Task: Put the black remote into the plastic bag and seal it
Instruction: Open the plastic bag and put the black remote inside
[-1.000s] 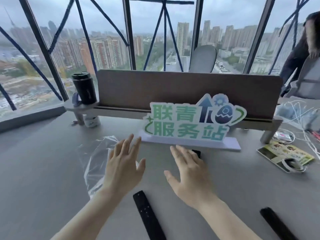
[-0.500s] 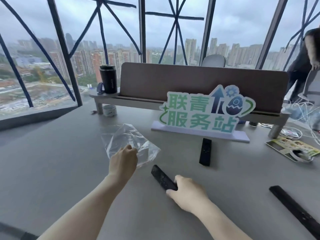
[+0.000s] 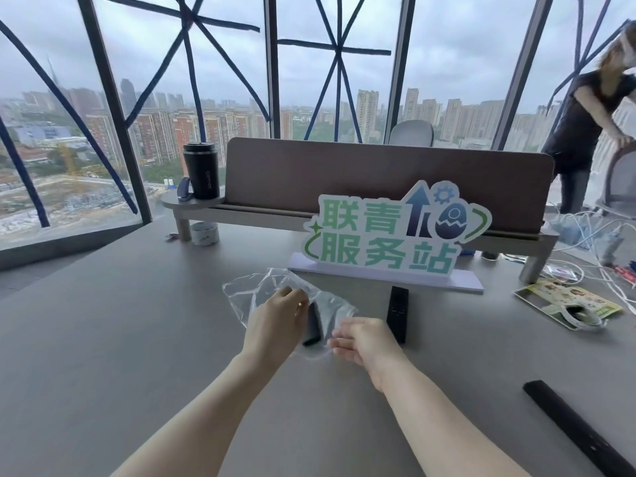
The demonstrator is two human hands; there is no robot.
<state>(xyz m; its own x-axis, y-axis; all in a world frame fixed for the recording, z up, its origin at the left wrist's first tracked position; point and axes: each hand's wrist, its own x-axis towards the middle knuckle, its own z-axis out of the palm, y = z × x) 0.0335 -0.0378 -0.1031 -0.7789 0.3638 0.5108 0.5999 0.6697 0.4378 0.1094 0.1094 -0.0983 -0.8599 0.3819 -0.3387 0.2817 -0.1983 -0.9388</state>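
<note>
A clear plastic bag [image 3: 254, 290] lies crumpled on the grey table [image 3: 103, 356], in front of the green sign. My left hand [image 3: 275, 321] pinches the bag's upper layer near its mouth. A black remote [image 3: 312, 325] sits between my hands, its far end under the plastic and its near end at the bag's mouth. My right hand [image 3: 361, 340] is just right of that remote, fingers loosely spread and touching the bag's edge, with nothing gripped in it.
A second black remote [image 3: 397, 313] lies right of the bag, a third [image 3: 578, 432] at the lower right. A green sign [image 3: 389, 235] on a white base stands behind. Cables and a card [image 3: 568, 301] clutter the right; a person [image 3: 585, 132] stands far right.
My right hand has carried the remote from the table up to the bag and let it go there. My left hand has kept its hold on the bag.
</note>
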